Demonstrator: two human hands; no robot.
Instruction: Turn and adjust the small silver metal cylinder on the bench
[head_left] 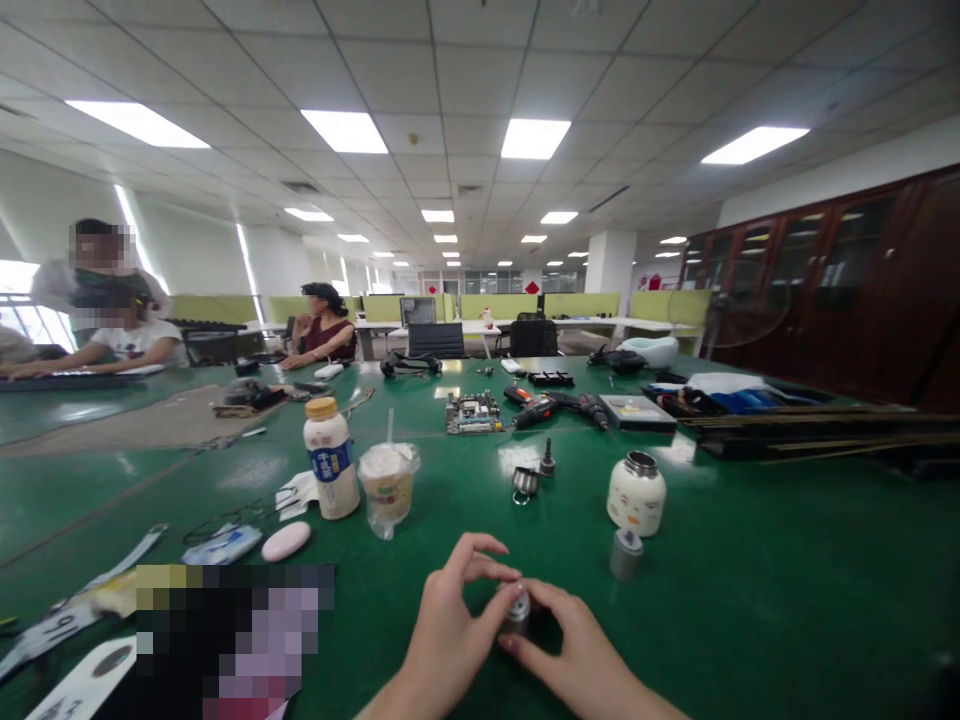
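A small silver-grey metal cylinder (516,622) stands between my hands at the front of the green table, with small dark marks on its top. My right hand (577,640) closes around its side with thumb and index finger. From the left, the thumb of my left hand (456,622) presses at its top edge, with the other fingers arched above. Another grey metal cylinder (626,558) stands to the right, in front of a lidless cream bottle (636,497) with a face pattern. Further back are a metal piece with a ring (526,483) and a dark pointed part (547,458).
A milk tea bottle (330,470) and a plastic cup with a straw (389,485) stand left. Behind are a circuit board (474,413), power drills (559,408) and a flat box (637,413). A pink oval case (286,541) lies left. Several people sit or stand far left.
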